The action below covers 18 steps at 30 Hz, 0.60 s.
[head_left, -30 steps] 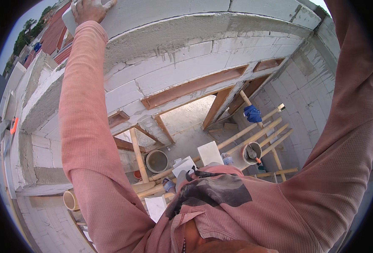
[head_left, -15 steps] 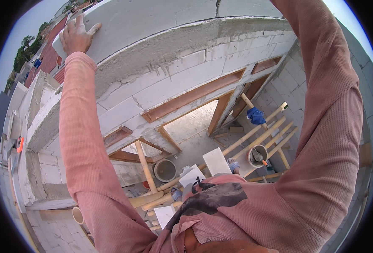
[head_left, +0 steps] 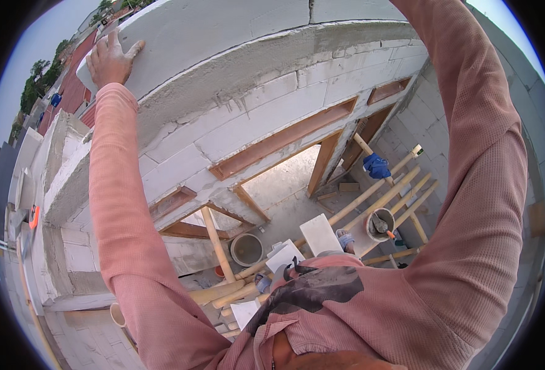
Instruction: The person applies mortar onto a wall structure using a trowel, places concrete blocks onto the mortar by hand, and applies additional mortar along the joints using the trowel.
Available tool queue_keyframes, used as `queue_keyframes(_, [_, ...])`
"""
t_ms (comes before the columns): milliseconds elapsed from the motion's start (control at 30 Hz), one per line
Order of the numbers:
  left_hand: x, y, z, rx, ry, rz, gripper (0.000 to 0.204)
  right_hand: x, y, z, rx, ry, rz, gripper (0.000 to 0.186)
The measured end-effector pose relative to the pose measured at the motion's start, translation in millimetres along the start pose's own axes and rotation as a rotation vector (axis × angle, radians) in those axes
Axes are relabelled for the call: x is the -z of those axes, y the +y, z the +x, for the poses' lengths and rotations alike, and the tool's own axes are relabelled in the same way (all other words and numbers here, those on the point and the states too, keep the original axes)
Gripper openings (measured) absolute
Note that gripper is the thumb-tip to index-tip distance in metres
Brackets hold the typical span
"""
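A long pale lightweight concrete block (head_left: 217,31) lies on top of the wall in front of me. My left hand (head_left: 112,61) rests on its left end, fingers spread and thumb apart. Beneath the block runs a rough grey band of mortar (head_left: 223,73), above courses of white blocks (head_left: 254,126). My right arm (head_left: 469,92) reaches up past the top edge of the picture, so the right hand is out of sight. A narrow joint separates the block from another block (head_left: 352,11) to its right.
Below me, bamboo poles (head_left: 371,203) form a scaffold under my sandalled feet. On it stand a bucket (head_left: 371,233) holding a trowel (head_left: 380,223) and a loose white block (head_left: 320,234). A round mortar tub (head_left: 246,249) sits lower. Wooden frames (head_left: 321,165) line wall openings. A blue cloth (head_left: 376,166) hangs on a pole.
The whole view has shifted slightly. My left hand stays on the block's left end, and my right arm is still raised out of the picture.
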<state>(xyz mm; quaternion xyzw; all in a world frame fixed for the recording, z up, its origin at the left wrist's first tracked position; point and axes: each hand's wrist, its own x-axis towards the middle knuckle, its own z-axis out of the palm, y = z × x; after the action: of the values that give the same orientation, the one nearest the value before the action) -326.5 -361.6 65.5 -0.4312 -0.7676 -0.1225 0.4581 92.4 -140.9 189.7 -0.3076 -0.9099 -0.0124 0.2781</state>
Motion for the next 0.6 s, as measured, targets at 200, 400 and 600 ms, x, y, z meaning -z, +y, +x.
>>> queue_keyframes(200, [-11, -7, 3, 0.004, 0.038, -0.024, 0.085, -13, 45, -101, -0.288, 0.185, 0.444, 0.044])
queue_keyframes(400, [-12, -19, 6, -0.023, 0.047, 0.041, 0.085, -131, 17, -344, -0.783, 0.183, 0.936, 0.044])
queue_keyframes(600, [-4, -8, 4, -0.106, 0.058, -0.058, 0.080, -278, -62, -577, -1.500, 0.229, 1.007, 0.045])
